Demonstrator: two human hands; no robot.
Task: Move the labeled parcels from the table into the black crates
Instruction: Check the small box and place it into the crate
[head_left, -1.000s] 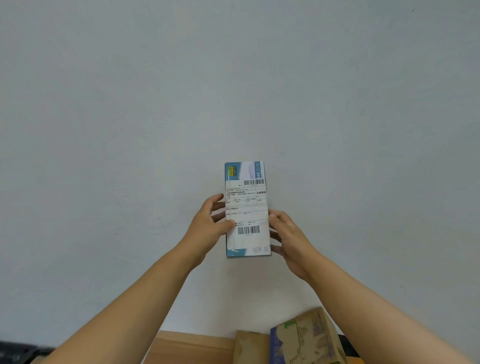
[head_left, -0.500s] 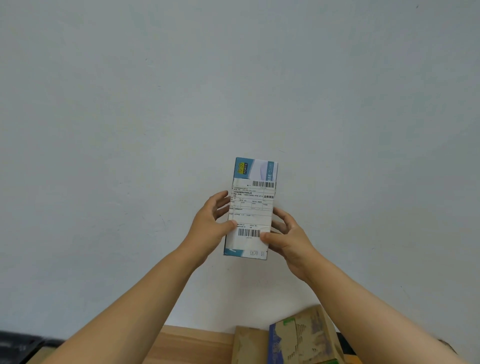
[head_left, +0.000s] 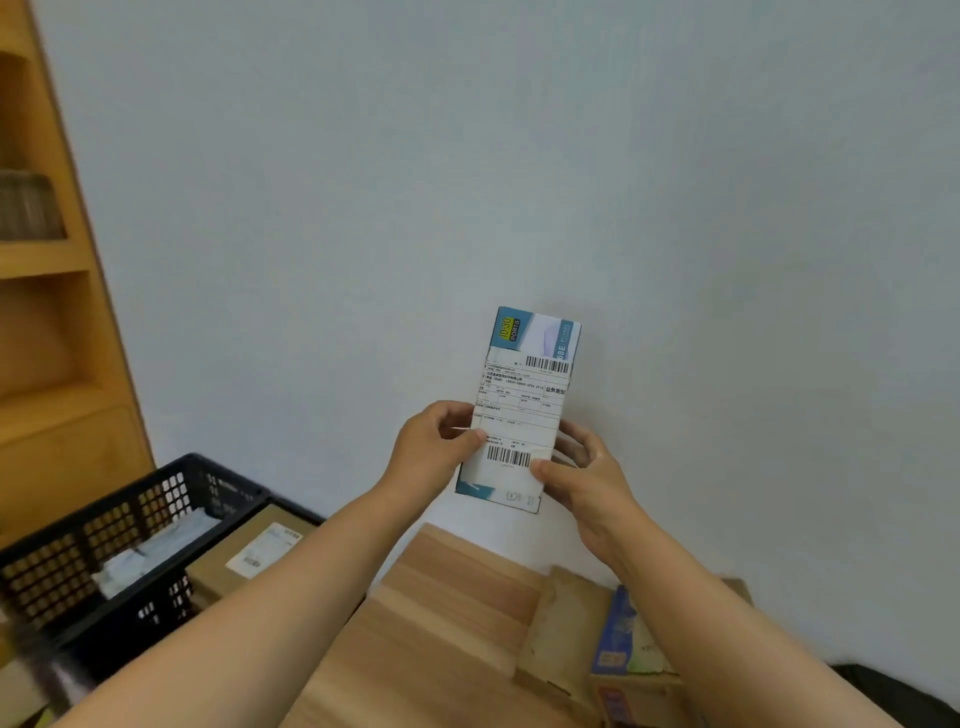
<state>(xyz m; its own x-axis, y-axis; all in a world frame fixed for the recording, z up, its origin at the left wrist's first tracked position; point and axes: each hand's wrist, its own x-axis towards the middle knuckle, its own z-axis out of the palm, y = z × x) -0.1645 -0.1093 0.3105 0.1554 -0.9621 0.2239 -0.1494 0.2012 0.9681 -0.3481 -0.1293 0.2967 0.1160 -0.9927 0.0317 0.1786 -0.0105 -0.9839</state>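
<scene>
We hold the parcel up in front of the wall, our left hand at its 9 o'clock edge, our right hand at 3 o'clock. Below, at 6 o'clock, lies the table, with boxes on it toward 5 o'clock. The crates sit at 8 o'clock, left of the table, parcels inside. The shelf stands at 9 o'clock.

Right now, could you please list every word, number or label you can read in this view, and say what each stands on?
"10-30 PORTS": yellow patch at the top of the blue and white labelled box, held by left hand and right hand.
"68E": the box's blue top right corner.
White shipping label with barcodes on the box: too small.
Label on brown cardboard parcel in black plastic crate: blurred.
</scene>
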